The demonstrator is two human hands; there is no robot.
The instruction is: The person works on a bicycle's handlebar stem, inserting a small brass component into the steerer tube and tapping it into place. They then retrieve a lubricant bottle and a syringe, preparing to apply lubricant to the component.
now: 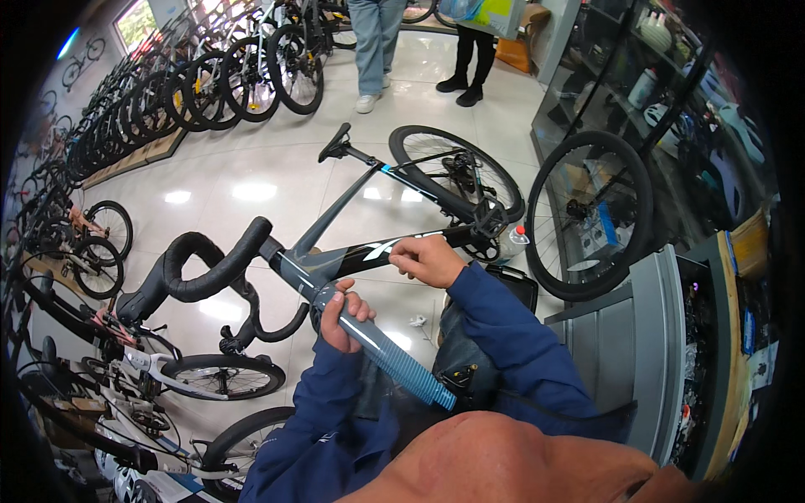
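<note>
Left hand [344,317]: closed around the upper end of a grey fork [387,356], thumb on one side, fingers wrapped over the other. The fork slants toward the person's lap and ends in blue stripes.

Right hand [429,260]: fingers curled, positioned at the dark down tube [356,260] with white lettering. Cannot tell whether it pinches anything or only rests against the tube.

Bicycle position: in front of the person, above the tiled floor [251,163], tilted over. Black taped handlebar [222,272] lies to the left of the left hand; saddle [335,144] points away, beyond both hands. Rear wheel [459,172] is fitted, at the far right end of the frame.

A loose wheel [579,210] stands upright to the right, near a glass cabinet [570,101] and a grey cabinet [604,344]. A clear bottle [513,245] with a red cap is between the crank area and this wheel.

Background: bicycles [226,92] in a row at upper left; two people [377,50] standing at the far side.
</note>
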